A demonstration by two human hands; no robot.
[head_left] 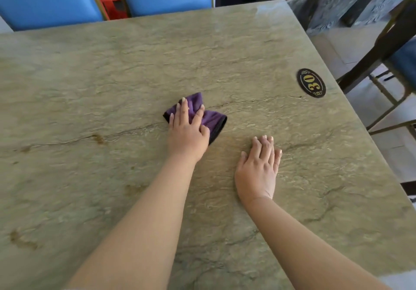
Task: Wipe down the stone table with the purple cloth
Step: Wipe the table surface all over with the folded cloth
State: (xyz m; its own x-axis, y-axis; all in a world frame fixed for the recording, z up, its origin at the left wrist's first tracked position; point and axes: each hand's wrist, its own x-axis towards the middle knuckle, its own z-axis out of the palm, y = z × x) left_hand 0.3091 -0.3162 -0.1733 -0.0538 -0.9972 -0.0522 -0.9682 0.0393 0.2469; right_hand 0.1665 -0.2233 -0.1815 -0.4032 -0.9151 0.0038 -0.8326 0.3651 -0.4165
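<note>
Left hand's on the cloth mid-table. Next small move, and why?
Probably slide the purple cloth leftward along the crack toward the brown stains. The left hand already presses it flat with spread fingers, the right hand lies flat on the stone table beside it, and those marks are the nearest visible dirt.
</note>
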